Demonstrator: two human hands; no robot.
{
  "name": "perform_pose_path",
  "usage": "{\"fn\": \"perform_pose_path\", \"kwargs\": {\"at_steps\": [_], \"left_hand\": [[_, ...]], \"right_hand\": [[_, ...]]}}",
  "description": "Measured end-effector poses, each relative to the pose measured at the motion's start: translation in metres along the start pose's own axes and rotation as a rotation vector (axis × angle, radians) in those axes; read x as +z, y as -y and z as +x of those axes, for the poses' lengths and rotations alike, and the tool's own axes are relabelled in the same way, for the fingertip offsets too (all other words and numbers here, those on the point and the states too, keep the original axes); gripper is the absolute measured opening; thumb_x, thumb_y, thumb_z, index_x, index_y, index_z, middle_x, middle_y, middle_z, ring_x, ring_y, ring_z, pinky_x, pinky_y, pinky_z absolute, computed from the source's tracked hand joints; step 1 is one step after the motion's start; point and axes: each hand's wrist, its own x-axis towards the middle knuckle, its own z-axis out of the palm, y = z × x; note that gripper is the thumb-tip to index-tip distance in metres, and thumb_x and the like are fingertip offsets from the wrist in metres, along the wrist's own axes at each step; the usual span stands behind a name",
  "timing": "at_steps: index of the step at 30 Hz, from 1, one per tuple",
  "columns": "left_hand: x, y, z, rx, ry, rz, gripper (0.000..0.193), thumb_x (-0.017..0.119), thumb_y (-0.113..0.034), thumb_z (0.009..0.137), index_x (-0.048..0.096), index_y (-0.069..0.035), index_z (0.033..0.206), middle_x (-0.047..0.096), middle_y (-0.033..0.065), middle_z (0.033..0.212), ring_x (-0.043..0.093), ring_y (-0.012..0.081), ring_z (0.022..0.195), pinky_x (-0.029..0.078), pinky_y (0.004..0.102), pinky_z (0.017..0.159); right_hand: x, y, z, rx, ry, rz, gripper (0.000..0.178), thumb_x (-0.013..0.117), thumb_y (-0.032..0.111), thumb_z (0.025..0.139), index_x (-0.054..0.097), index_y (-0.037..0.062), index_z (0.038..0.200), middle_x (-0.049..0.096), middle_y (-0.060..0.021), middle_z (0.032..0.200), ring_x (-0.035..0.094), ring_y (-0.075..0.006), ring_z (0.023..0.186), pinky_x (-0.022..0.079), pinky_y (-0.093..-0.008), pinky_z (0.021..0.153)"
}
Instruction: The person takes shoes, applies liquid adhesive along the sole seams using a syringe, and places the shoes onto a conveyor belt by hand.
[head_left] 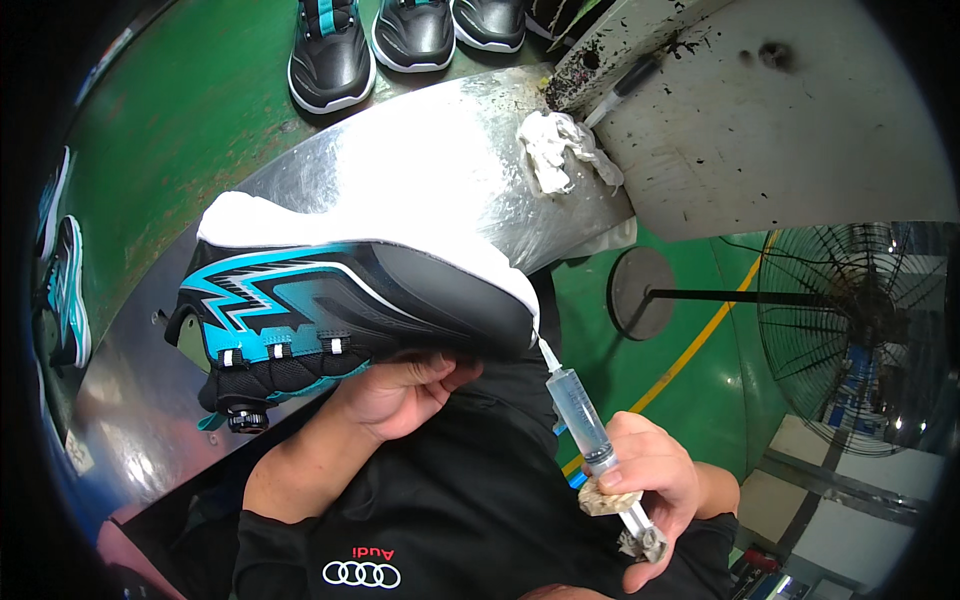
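Observation:
A black and teal sneaker (330, 300) lies on its side in front of me, its white sole (380, 240) turned up and away and its toe pointing right. A dial closure (248, 418) hangs at its lower left. My left hand (415, 392) grips the sneaker from the near side, with the fingers partly hidden behind the upper. My right hand (650, 470) is wrapped round a clear syringe (580, 410) that holds clear liquid. Its white tapered tip meets the toe where sole and upper join. Stained wrapping covers the syringe's flange and plunger end.
Several matching sneakers (415, 35) stand on the green surface (190, 100) at the back, with more (68, 290) at far left. A crumpled white cloth (565, 150) lies on the metal worktop (440, 130), beside a stained pale panel (780, 110). A caged fan (860, 330) stands right.

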Motion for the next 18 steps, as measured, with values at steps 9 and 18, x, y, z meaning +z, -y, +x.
{"fn": "perform_pose_path", "kwargs": {"at_steps": [9,18], "left_hand": [[0.010,-0.002,0.007,0.053,0.012,-0.017,0.031,0.060,-0.002,0.084,0.057,-0.004,0.114,0.059,0.0119,0.116,0.058,0.0239,0.106,0.051,0.0328,0.088],[0.022,-0.003,0.009,0.069,0.123,-0.054,0.032,0.059,-0.011,0.087,0.054,-0.007,0.118,0.056,0.0126,0.120,0.055,0.0273,0.112,0.055,0.0308,0.082]], "right_hand": [[0.017,-0.014,0.008,-0.127,-0.079,-0.278,0.062,0.073,0.050,0.066,0.059,0.0029,0.104,0.058,-0.0087,0.084,0.044,-0.0204,0.057,0.035,-0.0297,0.049],[0.032,-0.035,0.016,-0.284,-0.086,-0.649,0.048,0.074,0.042,0.065,0.062,0.0083,0.097,0.059,-0.0047,0.080,0.042,-0.0166,0.055,0.030,-0.0284,0.045]]}}
